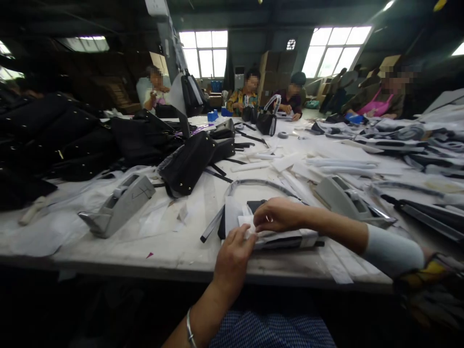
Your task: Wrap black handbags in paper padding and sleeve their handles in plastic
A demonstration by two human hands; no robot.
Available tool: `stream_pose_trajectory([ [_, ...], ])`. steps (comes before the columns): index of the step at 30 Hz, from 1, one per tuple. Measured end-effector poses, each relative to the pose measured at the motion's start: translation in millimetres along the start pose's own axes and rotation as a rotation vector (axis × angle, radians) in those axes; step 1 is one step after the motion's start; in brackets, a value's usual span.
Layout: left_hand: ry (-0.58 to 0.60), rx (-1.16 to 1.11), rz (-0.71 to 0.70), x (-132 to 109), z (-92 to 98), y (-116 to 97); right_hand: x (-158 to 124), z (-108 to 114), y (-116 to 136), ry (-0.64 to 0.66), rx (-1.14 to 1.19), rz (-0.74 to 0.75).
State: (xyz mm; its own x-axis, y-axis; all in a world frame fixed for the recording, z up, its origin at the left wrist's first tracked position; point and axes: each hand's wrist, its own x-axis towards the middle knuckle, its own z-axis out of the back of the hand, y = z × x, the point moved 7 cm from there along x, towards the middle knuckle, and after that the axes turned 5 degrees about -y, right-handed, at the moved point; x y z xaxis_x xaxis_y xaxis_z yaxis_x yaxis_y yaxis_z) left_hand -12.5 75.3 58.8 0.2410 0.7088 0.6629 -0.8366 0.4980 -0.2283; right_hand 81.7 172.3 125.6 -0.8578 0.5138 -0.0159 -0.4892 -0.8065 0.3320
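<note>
A black handbag [295, 241] lies flat near the table's front edge, partly covered in white wrapping. Its handle [261, 182], wrapped in clear film, arches out behind it. My left hand [235, 251] rests at the bag's near left side, fingertips closed on white wrapping paper [247, 221]. Just above and to the right, my right hand [277, 215] is curled, thumb and fingers pinched at the same paper. The fingertips of both hands nearly meet. Exactly what lies under the right fingers is hidden. A black strap end [207, 234] sticks out to the left.
Grey tape dispensers stand on the left [118, 205] and right [348, 198]. Black bags [188, 162] pile up on the left. White strips [340, 164] and wrapped handles [409, 137] cover the right. Several co-workers [246, 96] sit across the table [174, 258].
</note>
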Motion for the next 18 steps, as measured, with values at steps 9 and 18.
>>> stream_pose_trajectory([
  [9,-0.115,-0.042,-0.042,-1.6,1.6,1.9,63.4,-24.2,5.6,0.346,-0.423,0.116],
  [18,-0.113,-0.18,-0.048,-4.1,-2.6,4.1,83.0,-30.3,-6.2,0.414,-0.464,0.17],
])
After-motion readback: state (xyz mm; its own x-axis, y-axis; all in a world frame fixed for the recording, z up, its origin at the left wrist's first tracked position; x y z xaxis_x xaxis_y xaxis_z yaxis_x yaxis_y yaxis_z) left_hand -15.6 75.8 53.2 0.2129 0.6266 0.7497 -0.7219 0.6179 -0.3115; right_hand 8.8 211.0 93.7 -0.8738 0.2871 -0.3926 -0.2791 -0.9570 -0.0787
